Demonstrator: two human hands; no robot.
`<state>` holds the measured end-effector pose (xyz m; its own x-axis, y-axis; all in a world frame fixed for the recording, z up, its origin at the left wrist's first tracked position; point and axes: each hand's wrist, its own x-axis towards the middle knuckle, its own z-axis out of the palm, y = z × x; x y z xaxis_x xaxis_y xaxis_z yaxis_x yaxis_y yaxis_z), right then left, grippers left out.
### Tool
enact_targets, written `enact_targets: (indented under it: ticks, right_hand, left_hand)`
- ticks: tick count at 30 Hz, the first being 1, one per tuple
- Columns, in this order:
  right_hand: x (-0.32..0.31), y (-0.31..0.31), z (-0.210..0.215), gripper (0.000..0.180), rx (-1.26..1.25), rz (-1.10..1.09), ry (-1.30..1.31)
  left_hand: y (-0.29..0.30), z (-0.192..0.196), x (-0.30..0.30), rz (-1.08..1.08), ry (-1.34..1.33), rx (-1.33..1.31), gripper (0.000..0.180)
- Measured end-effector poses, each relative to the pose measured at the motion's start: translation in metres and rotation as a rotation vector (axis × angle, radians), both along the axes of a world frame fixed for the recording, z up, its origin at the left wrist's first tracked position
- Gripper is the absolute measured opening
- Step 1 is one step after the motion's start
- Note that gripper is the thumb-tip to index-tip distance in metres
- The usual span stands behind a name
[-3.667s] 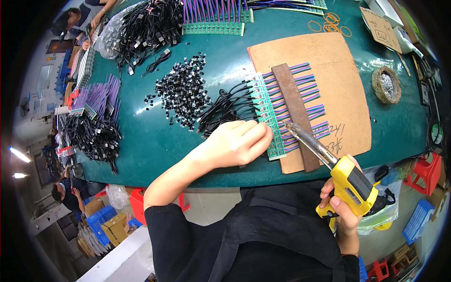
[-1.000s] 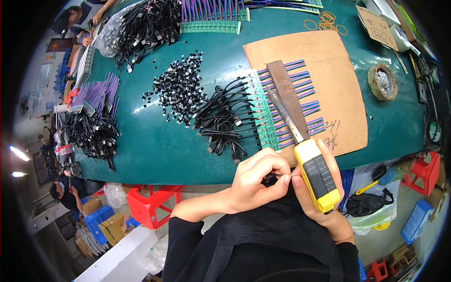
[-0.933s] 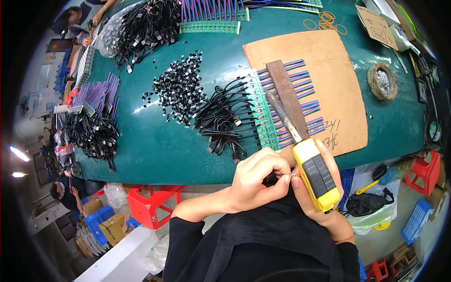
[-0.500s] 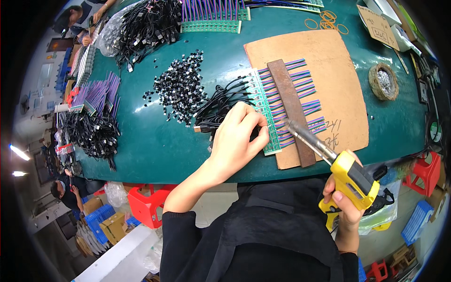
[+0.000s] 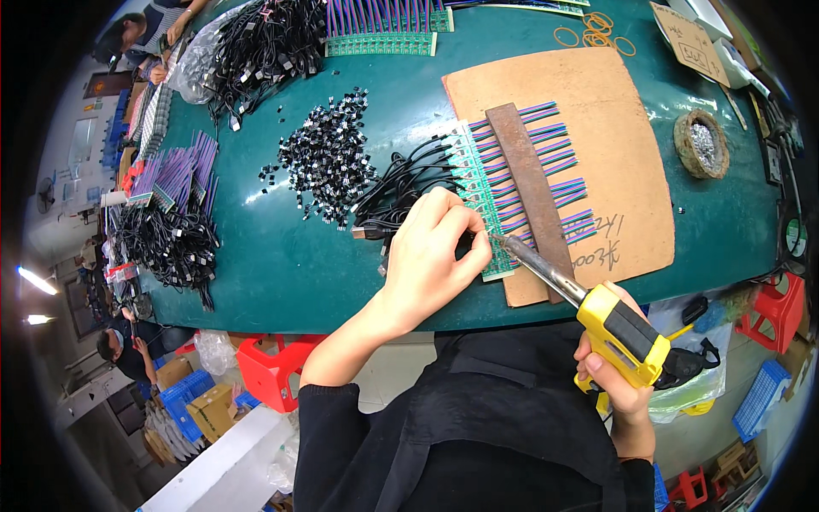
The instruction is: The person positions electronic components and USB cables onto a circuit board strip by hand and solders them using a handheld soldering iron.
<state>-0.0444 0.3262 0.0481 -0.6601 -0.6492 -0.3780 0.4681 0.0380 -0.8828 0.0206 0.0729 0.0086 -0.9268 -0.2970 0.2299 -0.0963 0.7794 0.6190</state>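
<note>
My left hand (image 5: 435,256) is closed in a pinch at the near end of a green circuit board strip (image 5: 472,175). A black cable seems to be between its fingers; the cable's end is hidden. My right hand (image 5: 616,380) grips a yellow and black soldering gun (image 5: 630,334), its metal tip at the strip beside my left fingertips. Black USB cables (image 5: 408,181) run into the strip's left side, and purple, blue and black wires (image 5: 546,136) leave its right side. Across those wires lies a rusty flat metal bar (image 5: 527,192), on a brown cardboard sheet (image 5: 606,102).
Left of the cables is a heap of small black connectors (image 5: 328,154). Bundled black cables (image 5: 264,51) and more wired strips (image 5: 384,44) lie at the far side. A round bowl of silvery bits (image 5: 702,145) and rubber bands (image 5: 597,32) are at the right. Two people work at far left.
The soldering gun has moved left and slightly down, bringing its tip from over the wires to the board strip by my left fingers. My left hand has barely moved.
</note>
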Motion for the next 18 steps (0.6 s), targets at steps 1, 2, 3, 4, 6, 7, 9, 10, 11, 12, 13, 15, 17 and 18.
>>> enact_targets:
  ticks: [1,2,3,4,6,7,9,10,11,12,13,15,17,18]
  right_hand:
    - [-0.0001,-0.0003,0.0006,0.064,0.001,0.001,-0.001]
    - [-0.0003,-0.0001,0.0014,0.064,0.011,0.003,0.003]
    - [-0.0003,-0.0002,0.002,0.064,0.02,0.005,0.009]
    - [-0.0002,-0.0004,0.0021,0.064,0.02,0.005,0.009]
    - [-0.0001,-0.0006,0.0024,0.064,0.032,-0.001,0.022]
    - [-0.0007,-0.0005,0.0025,0.064,0.032,-0.001,0.022]
    - [-0.0025,0.0001,0.0029,0.065,0.022,0.035,0.054]
    - [-0.0019,0.0005,0.0039,0.065,0.028,0.044,0.052]
    - [-0.0011,0.0013,0.0056,0.065,0.029,0.0,0.018]
    - [-0.0005,0.002,0.0072,0.066,0.03,-0.044,-0.015]
    - [-0.0009,0.003,0.0089,0.068,0.01,-0.048,-0.018]
    - [-0.0039,0.0038,0.0102,0.07,-0.024,-0.074,0.001]
    - [-0.0046,0.0022,0.0097,0.068,-0.049,-0.077,-0.001]
    - [-0.0043,0.0015,0.0099,0.065,-0.051,-0.102,-0.018]
  left_hand:
    - [0.0001,-0.0007,-0.0003,0.0,0.019,-0.015,0.012]
    - [0.0005,-0.0013,-0.0002,0.001,0.039,-0.03,0.013]
    - [0.0009,-0.0017,0.0001,0.002,0.038,-0.03,0.013]
    - [0.0012,-0.002,0.0005,0.005,0.03,-0.034,0.013]
    - [0.0013,-0.0026,0.0008,0.008,0.023,-0.038,0.013]
    - [0.0013,-0.003,0.0008,0.006,0.034,-0.045,0.013]
    - [0.0011,-0.0035,0.0004,0.004,0.045,-0.051,0.013]
    - [0.0009,-0.0035,0.0002,0.002,0.05,-0.053,0.013]
    - [0.0007,-0.0035,0.0001,0.001,0.055,-0.054,0.013]
    - [0.0006,-0.0032,0.0002,0.003,0.055,-0.054,0.013]
    - [0.0007,-0.0027,0.0007,-0.004,0.043,-0.047,0.013]
    - [0.0007,-0.0018,0.0012,-0.01,0.031,-0.04,0.013]
    - [0.0005,-0.0011,0.0012,-0.012,0.014,-0.043,0.013]
    - [0.0006,-0.0008,0.0011,-0.012,0.016,-0.043,0.013]
